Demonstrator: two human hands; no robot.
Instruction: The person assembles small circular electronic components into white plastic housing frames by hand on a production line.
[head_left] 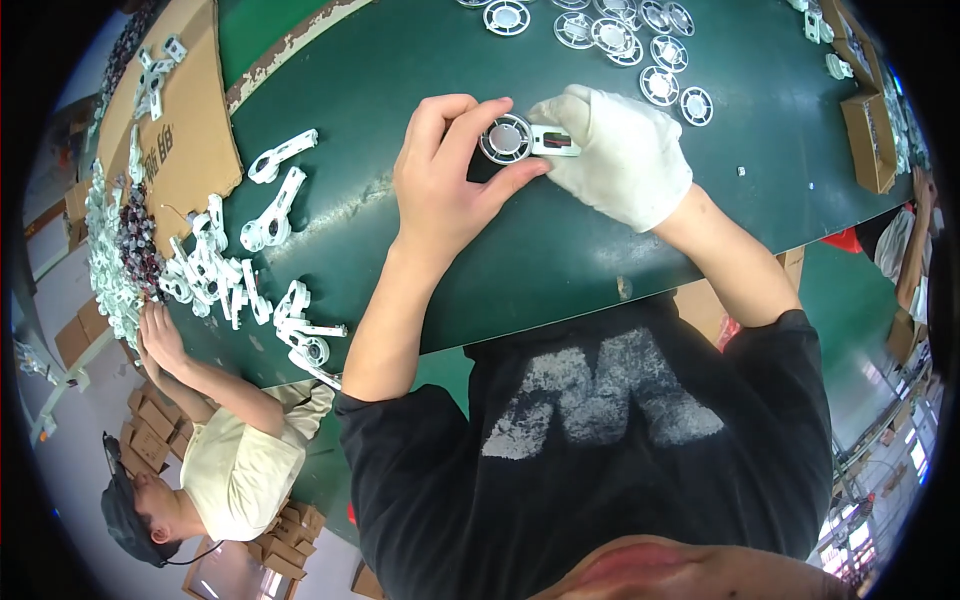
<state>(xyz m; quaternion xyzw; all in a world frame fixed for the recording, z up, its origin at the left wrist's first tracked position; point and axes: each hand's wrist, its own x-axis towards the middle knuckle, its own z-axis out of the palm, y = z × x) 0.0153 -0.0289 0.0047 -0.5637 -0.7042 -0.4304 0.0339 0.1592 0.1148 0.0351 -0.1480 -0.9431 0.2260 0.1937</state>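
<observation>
Between my two hands is what looks like a small white handheld fan (506, 139), its round silver-rimmed grille facing up. My bare left hand (440, 175) curls around the round head, with fingertips on the upper rim and the thumb below. In a white glove, my right hand (620, 155) grips the handle, hiding its far end. A dark slot with a bit of red shows in the handle beside the glove. Several white fan bodies (272, 215) lie to the left of my left hand. Beyond my right hand are several loose silver round grilles (659, 85).
The green table (480, 280) curves around me. A flattened cardboard sheet (205, 110) and a heap of white parts (110, 260) are at the left, where a co-worker's hands (160, 340) reach in. An open cardboard box (868, 145) stands at the right edge.
</observation>
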